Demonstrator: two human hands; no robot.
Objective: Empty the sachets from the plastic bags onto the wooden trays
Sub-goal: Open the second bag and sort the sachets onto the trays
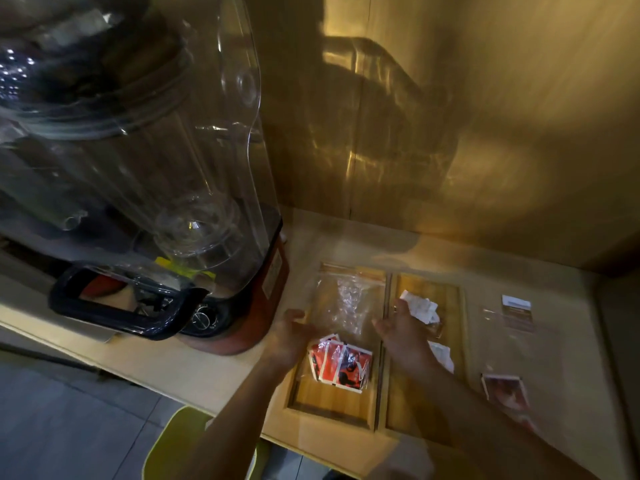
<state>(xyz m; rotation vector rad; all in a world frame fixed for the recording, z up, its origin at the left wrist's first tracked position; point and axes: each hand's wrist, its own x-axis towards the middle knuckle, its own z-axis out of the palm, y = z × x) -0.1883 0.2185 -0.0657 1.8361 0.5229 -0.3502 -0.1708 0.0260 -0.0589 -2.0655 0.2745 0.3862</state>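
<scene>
Now flanking the plastic bag (346, 303) on the left wooden tray (329, 403), red sachets (341, 363) bunched in its near end.
Left hand (294, 336) at the bag's left edge, right hand (398, 327) over the divider between trays; both relaxed, fingers loose, nothing visibly pinched. Bag long axis far-to-near along the tray; mouth end unclear. Sachets closest to left hand, just beside its wrist. White sachets (420, 308) lying on right wooden tray (408, 410). Probably next: pinch sachet end, lift, tip out.

The tall blender (166, 202) crowds the counter (214, 372) left of the trays (381, 403), with the wall (485, 133) close behind and bare counter in front.
</scene>
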